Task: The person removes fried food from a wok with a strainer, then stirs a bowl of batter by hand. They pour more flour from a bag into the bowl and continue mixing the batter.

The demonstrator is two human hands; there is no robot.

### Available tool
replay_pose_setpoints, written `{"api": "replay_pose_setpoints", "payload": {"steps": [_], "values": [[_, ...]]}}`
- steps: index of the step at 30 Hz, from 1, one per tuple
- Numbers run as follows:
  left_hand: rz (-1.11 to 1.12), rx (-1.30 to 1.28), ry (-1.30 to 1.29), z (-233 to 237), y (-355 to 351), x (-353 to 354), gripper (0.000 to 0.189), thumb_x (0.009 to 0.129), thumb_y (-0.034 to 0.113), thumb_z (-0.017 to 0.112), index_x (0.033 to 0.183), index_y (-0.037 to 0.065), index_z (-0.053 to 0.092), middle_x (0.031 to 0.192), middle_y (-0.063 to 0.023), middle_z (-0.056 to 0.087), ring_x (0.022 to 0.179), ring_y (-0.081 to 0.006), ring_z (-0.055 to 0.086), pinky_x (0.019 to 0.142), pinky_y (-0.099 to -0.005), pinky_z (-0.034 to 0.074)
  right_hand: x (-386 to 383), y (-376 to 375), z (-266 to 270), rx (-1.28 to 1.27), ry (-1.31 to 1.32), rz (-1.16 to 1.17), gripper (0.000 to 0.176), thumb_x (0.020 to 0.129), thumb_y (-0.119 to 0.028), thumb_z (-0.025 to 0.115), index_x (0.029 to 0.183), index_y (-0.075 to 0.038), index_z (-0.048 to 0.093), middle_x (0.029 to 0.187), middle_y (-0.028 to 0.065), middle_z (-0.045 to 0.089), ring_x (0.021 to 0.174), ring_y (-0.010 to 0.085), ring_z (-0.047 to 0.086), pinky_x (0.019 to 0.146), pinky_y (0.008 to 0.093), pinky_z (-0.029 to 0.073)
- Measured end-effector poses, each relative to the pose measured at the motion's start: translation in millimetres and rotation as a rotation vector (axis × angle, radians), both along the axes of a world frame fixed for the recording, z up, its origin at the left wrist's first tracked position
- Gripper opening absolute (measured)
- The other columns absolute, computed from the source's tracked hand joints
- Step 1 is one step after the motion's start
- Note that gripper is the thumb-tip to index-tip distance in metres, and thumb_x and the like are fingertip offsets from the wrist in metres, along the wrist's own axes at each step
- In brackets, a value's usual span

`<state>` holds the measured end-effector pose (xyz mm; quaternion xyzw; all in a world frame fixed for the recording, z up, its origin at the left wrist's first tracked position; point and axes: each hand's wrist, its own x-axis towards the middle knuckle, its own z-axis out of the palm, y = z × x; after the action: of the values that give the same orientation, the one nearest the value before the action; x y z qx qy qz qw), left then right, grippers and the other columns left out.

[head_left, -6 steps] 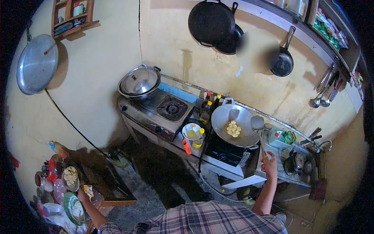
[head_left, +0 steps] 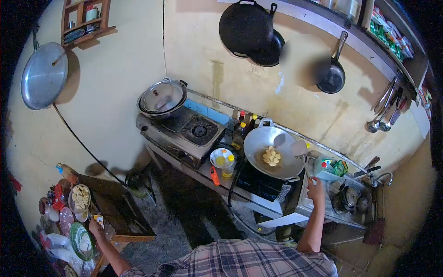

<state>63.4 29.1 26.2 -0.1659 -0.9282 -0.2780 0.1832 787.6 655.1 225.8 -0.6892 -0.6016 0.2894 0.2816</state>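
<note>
My right hand [head_left: 315, 188] grips the handle of a spatula [head_left: 300, 148]. The spatula's blade is over the right side of a large metal wok [head_left: 256, 147], apart from a cluster of pale round pieces [head_left: 272, 157] in the wok's middle. At lower left, my left hand [head_left: 96, 227] reaches among the dishes, its fingers mostly hidden by their angle. Around it are a green-rimmed plate [head_left: 72, 240] with white stuff in it, a bowl of pale cut pieces [head_left: 80, 198], and a yellow-and-white packet [head_left: 98, 219] right at the fingers.
A two-burner stove [head_left: 184, 131] carries a lidded pot [head_left: 161, 97]. Oil bottles [head_left: 228, 168], a white bowl [head_left: 220, 158] and an orange-red lighter [head_left: 214, 176] stand left of the wok. On the right is a sink [head_left: 364, 203] with a pot. Pans [head_left: 247, 27] hang on the wall.
The whole view has shifted slightly. My left hand sits a little farther from the bowl of cut pieces and overlaps the packet more. My right hand keeps its grip on the spatula.
</note>
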Motion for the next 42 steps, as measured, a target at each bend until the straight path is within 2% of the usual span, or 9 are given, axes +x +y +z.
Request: {"api": "replay_pose_setpoints", "payload": {"steps": [1,3,9,12,13,16,19,25,42], "values": [[0.002,0.003,0.001,4.4,6.8,11.2,0.027,0.082,0.029,0.051,0.074,0.003,0.053,0.064,-0.0043,0.050,0.052,-0.0193,0.052,0.042,-0.0334,0.042,7.7,19.1,-10.3,0.003,0.001,0.002,0.032,0.080,-0.021,0.052,0.108,-0.006,0.048,0.069,0.0127,0.057,0.046,0.0184,0.052,0.039,0.0310,0.041],[-0.021,0.152,-0.131,23.4,49.4,41.8,0.026,0.082,0.029,0.052,0.071,0.005,0.052,0.061,-0.0023,0.048,0.050,-0.0163,0.049,0.041,-0.0311,0.038,17.8,53.6,-29.6,0.351,-0.472,0.123,0.028,0.079,-0.021,0.052,0.101,-0.003,0.055,0.079,0.0194,0.060,0.066,0.0324,0.060,0.058,0.0399,0.047],[-0.080,0.587,-0.507,144.9,231.7,238.0,0.028,0.082,0.031,0.054,0.063,0.011,0.047,0.052,0.0035,0.040,0.043,-0.0073,0.038,0.037,-0.0243,0.028,22.3,132.6,-56.4,0.189,-0.545,0.285,0.018,0.078,-0.017,0.045,0.087,-0.006,0.058,0.085,0.0198,0.059,0.081,0.0357,0.057,0.070,0.0436,0.045],[0.012,0.720,-0.773,145.2,262.6,286.9,0.029,0.082,0.030,0.054,0.060,0.014,0.043,0.047,0.0059,0.036,0.036,-0.0045,0.031,0.034,-0.0202,0.021,24.8,153.8,-67.7,0.108,-0.560,0.319,0.021,0.078,-0.017,0.046,0.090,-0.007,0.059,0.089,0.0173,0.060,0.084,0.0343,0.057,0.072,0.0412,0.046],[-0.185,0.675,-0.800,179.5,282.6,322.0,0.028,0.082,0.028,0.054,0.060,0.014,0.043,0.049,0.0059,0.036,0.037,-0.0043,0.030,0.034,-0.0212,0.022,28.0,157.7,-74.6,0.102,-0.559,0.322,0.021,0.078,-0.017,0.046,0.090,-0.007,0.059,0.089,0.0173,0.060,0.084,0.0343,0.057,0.072,0.0412,0.046],[-0.231,0.698,-0.931,158.5,317.3,358.8,0.029,0.082,0.027,0.054,0.059,0.014,0.042,0.050,0.0056,0.036,0.040,-0.0041,0.031,0.037,-0.0217,0.024,40.0,163.2,-81.7,0.147,-0.526,0.486,0.025,0.078,-0.015,0.044,0.094,-0.004,0.059,0.083,0.0216,0.059,0.080,0.0366,0.057,0.072,0.0433,0.045],[-0.267,0.710,-1.047,161.8,359.2,409.9,0.029,0.083,0.025,0.053,0.059,0.013,0.042,0.049,0.0051,0.036,0.040,-0.0049,0.031,0.037,-0.0227,0.024,48.7,160.1,-70.6,-0.410,-0.021,0.643,0.027,0.081,-0.017,0.048,0.105,-0.006,0.056,0.067,0.0071,0.056,0.048,0.0169,0.052,0.041,0.0298,0.043],[-0.412,0.480,-1.005,175.0,418.8,474.2,0.028,0.082,0.023,0.054,0.059,0.010,0.045,0.050,0.0042,0.037,0.041,-0.0059,0.032,0.039,-0.0238,0.025,51.2,157.7,-38.7,-0.790,0.245,0.684,0.036,0.082,-0.018,0.052,0.116,-0.008,0.049,0.067,0.0025,0.052,0.041,0.0069,0.039,0.035,0.0195,0.032],[-0.618,0.280,-1.054,182.1,504.8,497.5,0.027,0.082,0.024,0.053,0.063,0.005,0.050,0.050,0.0023,0.042,0.041,-0.0080,0.038,0.038,-0.0239,0.028,77.6,169.4,-7.5,-0.791,0.256,0.800,0.034,0.082,-0.018,0.049,0.115,-0.008,0.050,0.072,0.0017,0.054,0.046,0.0054,0.042,0.038,0.0162,0.035]]}}
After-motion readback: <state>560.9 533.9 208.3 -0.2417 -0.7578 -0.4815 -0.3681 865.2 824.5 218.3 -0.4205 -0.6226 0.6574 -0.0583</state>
